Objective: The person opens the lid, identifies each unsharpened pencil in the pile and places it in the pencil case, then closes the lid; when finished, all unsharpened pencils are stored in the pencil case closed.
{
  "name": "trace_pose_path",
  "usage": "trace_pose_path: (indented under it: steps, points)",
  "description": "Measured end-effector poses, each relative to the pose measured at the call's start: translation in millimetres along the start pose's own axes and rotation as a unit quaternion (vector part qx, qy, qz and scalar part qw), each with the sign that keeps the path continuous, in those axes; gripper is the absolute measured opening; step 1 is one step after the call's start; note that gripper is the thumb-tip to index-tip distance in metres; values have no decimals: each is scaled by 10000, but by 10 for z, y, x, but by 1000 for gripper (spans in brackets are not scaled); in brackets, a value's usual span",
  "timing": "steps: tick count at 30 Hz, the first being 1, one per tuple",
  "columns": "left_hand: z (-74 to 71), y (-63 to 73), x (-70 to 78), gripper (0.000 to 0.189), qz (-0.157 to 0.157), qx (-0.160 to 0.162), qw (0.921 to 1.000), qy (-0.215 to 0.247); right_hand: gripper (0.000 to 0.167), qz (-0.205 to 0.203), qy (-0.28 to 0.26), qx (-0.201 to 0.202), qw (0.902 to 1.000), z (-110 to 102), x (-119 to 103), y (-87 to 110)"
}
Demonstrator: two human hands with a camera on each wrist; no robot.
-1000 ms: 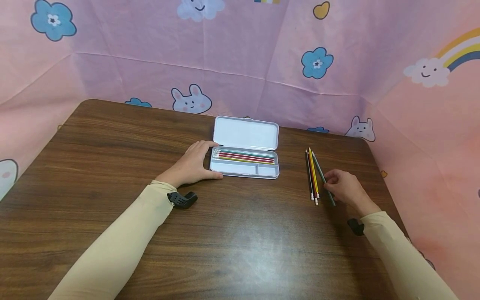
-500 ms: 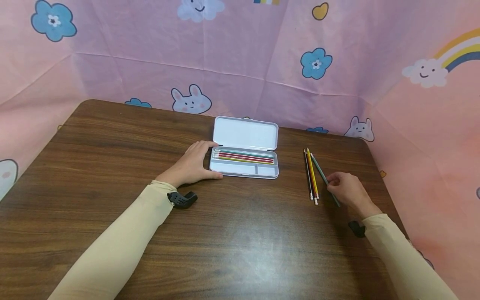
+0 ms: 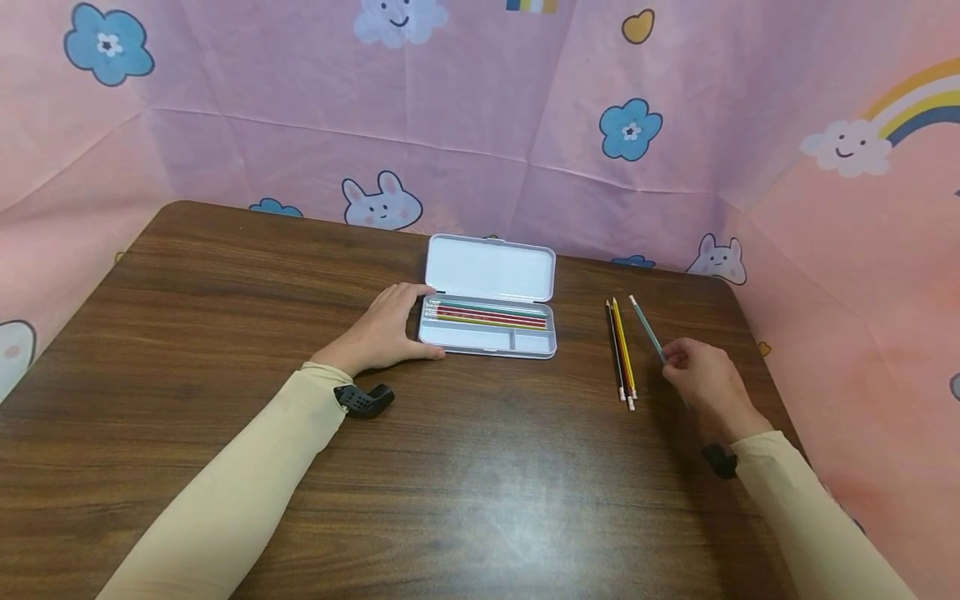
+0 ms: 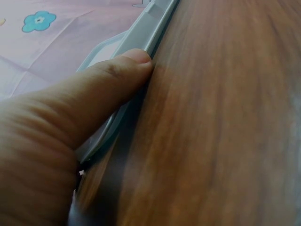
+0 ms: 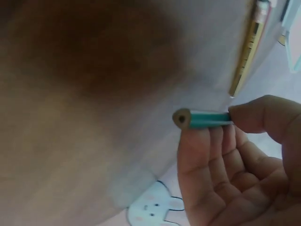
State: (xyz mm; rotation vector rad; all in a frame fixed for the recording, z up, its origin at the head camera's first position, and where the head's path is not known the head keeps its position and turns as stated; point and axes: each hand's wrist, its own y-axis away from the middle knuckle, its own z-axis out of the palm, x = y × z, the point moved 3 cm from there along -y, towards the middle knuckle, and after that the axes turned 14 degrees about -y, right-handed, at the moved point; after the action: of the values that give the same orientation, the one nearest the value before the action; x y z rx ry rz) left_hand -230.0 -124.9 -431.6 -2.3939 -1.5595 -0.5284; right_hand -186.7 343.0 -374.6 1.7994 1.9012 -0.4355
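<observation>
In the head view a white pencil case (image 3: 465, 335) lies with its lid (image 3: 490, 268) raised. Several pencils (image 3: 491, 315), green, red and yellow, fill its back compartment. My left hand (image 3: 381, 327) holds the case's left end, thumb along the front wall and fingers at the back corner. The left wrist view shows that thumb (image 4: 110, 77) against the case's edge. My right hand (image 3: 703, 379) pinches a green pencil (image 3: 647, 327) between thumb and fingertips, its eraser end pointing away from me. In the right wrist view the unsharpened end of this pencil (image 5: 207, 118) shows clearly.
A small bundle of pencils (image 3: 621, 350), black, red and yellow, lies on the wooden table (image 3: 480, 467) between the case and my right hand. The case's front compartments (image 3: 468, 337) hold nothing visible. A printed pink cloth (image 3: 480, 100) hangs behind the table.
My right hand has drawn the green pencil slightly right, away from the bundle, and the pencil's angle has changed. My left hand and the case have stayed put.
</observation>
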Motion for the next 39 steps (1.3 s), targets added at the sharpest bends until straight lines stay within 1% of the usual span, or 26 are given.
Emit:
trace_pose_path:
  steps: [3, 6, 8, 11, 14, 16, 19, 21, 25, 33, 39]
  points:
    - [-8, 15, -13, 106, -13, -17, 10000, 21, 25, -327, 32, 183, 9993, -1, -160, -42]
    - [-18, 28, -21, 106, -18, -17, 10000, 34, 23, -925, 247, 349, 9948, 65, -401, -122]
    - [-21, 34, -25, 106, -17, -7, 10000, 26, 22, -1361, 405, 415, 9890, 151, -588, -183]
    - [-14, 32, -29, 106, 6, 13, 10000, 24, 21, -2039, 646, 440, 9759, 325, -881, -279]
    - [-8, 29, -27, 106, 18, 34, 10000, 21, 21, -2601, 823, 334, 9615, 513, -1179, -367]
    - [-8, 28, -16, 105, 36, 41, 10000, 34, 20, -2899, 980, 194, 9518, 632, -1361, -417]
    - [-16, 28, 5, 105, 53, 29, 10000, 37, 18, -3176, 1202, -82, 9405, 785, -1588, -476]
    - [-21, 26, 17, 106, 79, 18, 10000, 49, 15, -3251, 1302, -235, 9364, 864, -1689, -508]
    - [-17, 12, 37, 106, 111, 11, 9999, 51, 14, -3280, 1285, -406, 9350, 960, -1779, -567]
    - [-22, 13, 42, 105, 93, 4, 9999, 41, 17, -3132, 1066, -708, 9410, 1067, -1783, -677]
    - [-31, 19, 35, 105, 45, -24, 10000, 19, 21, -3094, 1022, -919, 9409, 1124, -1769, -734]
